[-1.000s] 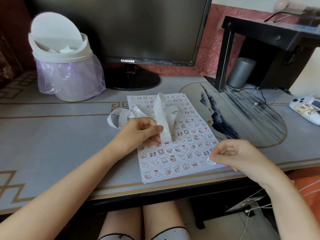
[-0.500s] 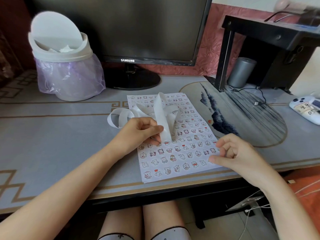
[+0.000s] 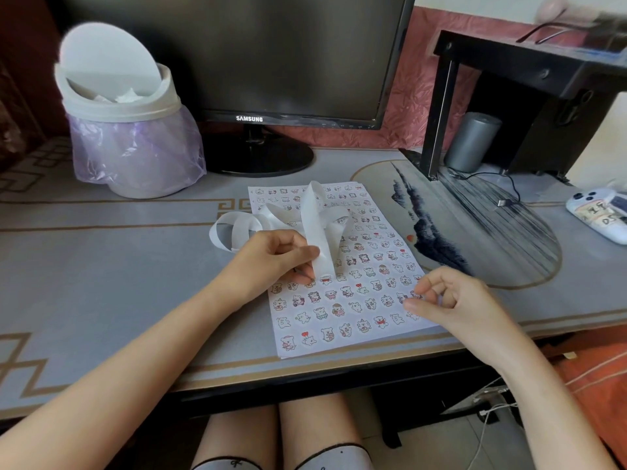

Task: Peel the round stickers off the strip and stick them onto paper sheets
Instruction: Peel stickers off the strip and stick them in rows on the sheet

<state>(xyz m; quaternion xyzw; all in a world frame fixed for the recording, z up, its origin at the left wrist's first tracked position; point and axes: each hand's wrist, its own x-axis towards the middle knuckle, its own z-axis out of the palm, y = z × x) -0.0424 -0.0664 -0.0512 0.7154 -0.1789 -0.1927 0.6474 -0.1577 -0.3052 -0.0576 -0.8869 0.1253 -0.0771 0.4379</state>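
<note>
Pinching white strip (image 3: 319, 228) between thumb and fingers, left hand (image 3: 271, 262) rests over sticker-covered paper sheet (image 3: 334, 346) on table (image 3: 101, 266). Right hand (image 3: 454, 303), fingers curled, touches sheet's right edge; grasp unclear.

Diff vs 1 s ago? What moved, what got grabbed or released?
The right hand shifted slightly up-left at the paper sheet's right edge. Its fingers uncurled off the sticker they were pressing and now hold nothing. The left hand keeps pinching the strip. Strip and sheet stayed put.
</note>
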